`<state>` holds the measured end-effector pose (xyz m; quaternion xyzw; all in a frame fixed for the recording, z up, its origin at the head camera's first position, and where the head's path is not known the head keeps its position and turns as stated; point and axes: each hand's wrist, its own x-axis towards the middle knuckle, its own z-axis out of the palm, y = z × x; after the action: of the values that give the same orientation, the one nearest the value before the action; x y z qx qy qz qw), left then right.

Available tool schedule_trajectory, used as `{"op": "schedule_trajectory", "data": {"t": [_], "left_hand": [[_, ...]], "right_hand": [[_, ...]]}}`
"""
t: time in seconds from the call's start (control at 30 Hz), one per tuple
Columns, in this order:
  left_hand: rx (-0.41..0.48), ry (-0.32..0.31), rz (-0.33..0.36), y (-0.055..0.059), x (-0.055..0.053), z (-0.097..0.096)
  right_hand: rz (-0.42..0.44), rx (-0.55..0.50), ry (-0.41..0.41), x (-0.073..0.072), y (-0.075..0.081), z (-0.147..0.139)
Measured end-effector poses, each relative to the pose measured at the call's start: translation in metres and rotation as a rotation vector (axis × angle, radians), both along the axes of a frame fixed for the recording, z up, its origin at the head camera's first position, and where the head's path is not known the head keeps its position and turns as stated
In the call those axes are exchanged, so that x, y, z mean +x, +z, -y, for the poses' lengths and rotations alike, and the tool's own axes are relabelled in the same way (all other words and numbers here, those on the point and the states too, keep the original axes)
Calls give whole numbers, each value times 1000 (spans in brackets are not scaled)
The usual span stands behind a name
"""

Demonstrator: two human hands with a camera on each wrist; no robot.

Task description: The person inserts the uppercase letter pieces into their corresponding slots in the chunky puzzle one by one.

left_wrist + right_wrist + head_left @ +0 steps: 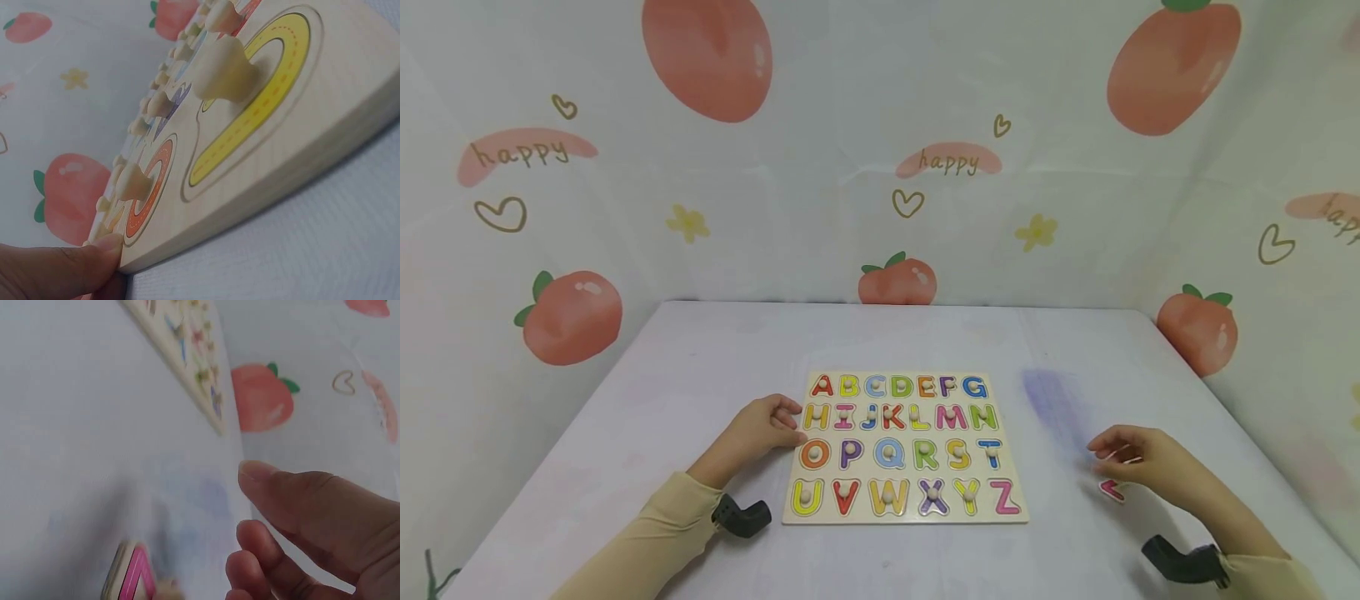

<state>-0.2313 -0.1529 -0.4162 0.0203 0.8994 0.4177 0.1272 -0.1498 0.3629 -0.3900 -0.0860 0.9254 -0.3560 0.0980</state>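
Note:
A wooden alphabet puzzle board [867,433] lies flat on the table, with colourful letters, most bearing round knobs. My left hand [772,427] holds its left edge near the H and O, and the thumb [94,253] shows at that edge in the left wrist view. To the right of the board, my right hand [1157,462] hovers with loosely bent fingers and nothing between them. A small pink letter piece [1112,490] with a pale border is just below its fingertips; the right wrist view shows the piece [132,575] apart from the thumb. The Z [1003,497] place shows no knob.
A white cloth covers the table [895,567], with a bluish-purple smudge [1054,404] right of the board. Behind and at the sides hangs a white curtain [820,217] printed with peaches, hearts and flowers. Each wrist wears a black camera mount [741,517].

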Motion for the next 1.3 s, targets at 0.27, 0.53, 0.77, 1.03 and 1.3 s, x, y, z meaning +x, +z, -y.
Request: {"op": "schedule_trajectory", "data": {"t": [0.27, 0.53, 0.77, 1.03, 1.3], "left_hand": [[-1, -1, 3, 0, 0, 1], [-7, 8, 6, -4, -3, 1], [-3, 20, 14, -4, -3, 0], [-4, 4, 1, 0, -2, 0], [-6, -3, 0, -1, -2, 1]], "right_hand": [[97, 95, -60, 3, -8, -24], [134, 48, -29, 2, -14, -28], [164, 44, -27, 0, -18, -27], [89, 3, 28, -6, -5, -6], [65, -67, 61, -14, 10, 39]]}}
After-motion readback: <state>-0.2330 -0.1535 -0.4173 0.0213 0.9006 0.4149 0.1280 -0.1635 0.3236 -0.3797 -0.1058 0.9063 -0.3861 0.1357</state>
